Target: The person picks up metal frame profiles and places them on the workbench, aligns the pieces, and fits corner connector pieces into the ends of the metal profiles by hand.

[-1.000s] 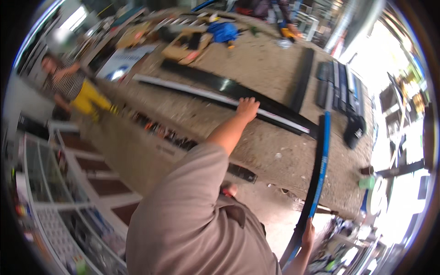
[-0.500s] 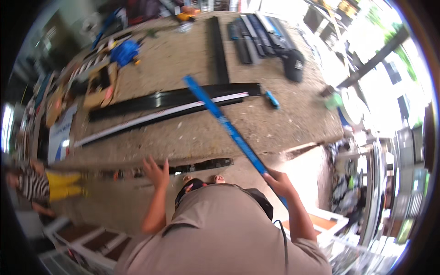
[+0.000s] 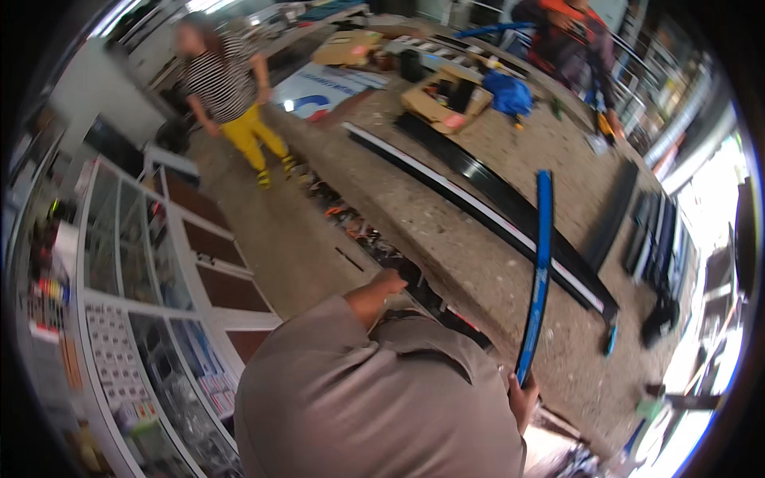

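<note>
My right hand is closed around the lower end of a long, flat blue strip with dark edges. The strip stands up in front of me, over the worktable. Empty, my left hand hangs by my side near the table's front edge, its fingers loosely stretched and slightly blurred. Behind the blue strip, a black strip with a white face and a wider glossy black strip lie along the table. A small blue tool rests near their right end.
A person in a striped top stands in the aisle at left; another person is behind the table. Glass-fronted cabinets line the left side. The table also bears a cardboard box, a blue plastic bundle and dark strips.
My view has swung left, bringing the cabinets and the person in stripes further in. The blue strip now stands more upright, still in my right hand. My left hand has dropped to my side.
</note>
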Demonstrator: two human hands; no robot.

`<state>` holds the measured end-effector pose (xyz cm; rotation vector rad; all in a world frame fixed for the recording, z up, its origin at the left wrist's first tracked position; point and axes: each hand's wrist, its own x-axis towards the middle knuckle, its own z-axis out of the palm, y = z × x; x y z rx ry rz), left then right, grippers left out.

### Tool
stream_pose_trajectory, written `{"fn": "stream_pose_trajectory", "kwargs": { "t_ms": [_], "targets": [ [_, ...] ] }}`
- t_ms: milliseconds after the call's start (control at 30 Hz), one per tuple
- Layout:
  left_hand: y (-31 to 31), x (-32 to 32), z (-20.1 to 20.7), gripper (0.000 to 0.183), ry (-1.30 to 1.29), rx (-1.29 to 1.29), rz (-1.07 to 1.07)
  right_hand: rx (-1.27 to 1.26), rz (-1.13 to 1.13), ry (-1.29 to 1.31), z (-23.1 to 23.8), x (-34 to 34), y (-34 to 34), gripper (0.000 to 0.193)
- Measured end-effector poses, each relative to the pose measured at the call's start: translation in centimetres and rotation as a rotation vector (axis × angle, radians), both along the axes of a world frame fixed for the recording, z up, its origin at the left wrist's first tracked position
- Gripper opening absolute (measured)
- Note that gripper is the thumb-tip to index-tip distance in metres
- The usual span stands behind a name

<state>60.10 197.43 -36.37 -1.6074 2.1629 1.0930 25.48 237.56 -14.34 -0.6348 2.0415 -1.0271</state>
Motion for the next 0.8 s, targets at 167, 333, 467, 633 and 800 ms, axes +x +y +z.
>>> {"fn": "stream_pose_trajectory", "kwargs": {
  "t_ms": [167, 333, 467, 633, 800],
  "targets": [
    [2.4, -2.5, 0.5, 0.056, 0.075, 0.002, -0.03, 0.05, -0.061, 0.039, -2.2, -0.3, -1.5, 0.061],
    [4.8, -3.5, 1.5, 0.062, -0.007, 0.187, -0.215, 0.118, -0.098, 0.111, -3.8, -1.1, -2.3, 0.062],
    [2.9, 0.7, 0.3, 0.06, -0.113, 0.155, -0.04, 0.171, -0.095, 0.132, -5.3, -0.6, -3.0, 0.062],
    [1.9, 3.8, 1.0, 0.055, -0.18, 0.142, 0.036, 0.17, -0.078, 0.123, -9.0, -0.3, -3.0, 0.06],
    [-1.0, 0.4, 1.0, 0.053, -0.139, 0.105, -0.144, 0.212, -0.207, 0.087, -9.9, 0.0, -2.5, 0.062]
  ]
}}
